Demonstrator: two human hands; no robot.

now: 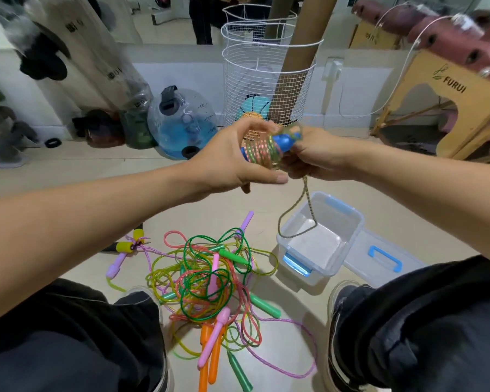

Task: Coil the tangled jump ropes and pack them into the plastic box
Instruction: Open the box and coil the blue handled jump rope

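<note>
above the clear plastic box with blue latches (pixel 320 239), the left hand (pixel 232 159) grips a blue-handled jump rope wound with braided pink-and-green cord (pixel 266 149), fingers curled round the bundle, probably to keep the tight turns from slipping. the right hand (pixel 317 157) pinches the cord's free end beside the handle, seemingly feeding the next wrap; the remaining slack hangs in a loop (pixel 300 222) down toward the box. the box stands open with nothing inside, ready to receive coils, its clear lid with a blue handle (pixel 385 257) lying flat just beside it. left of the box lies the tangled heap of glossy, thin plastic ropes with smooth coloured handles (pixel 210 284), not yet sorted.
</note>
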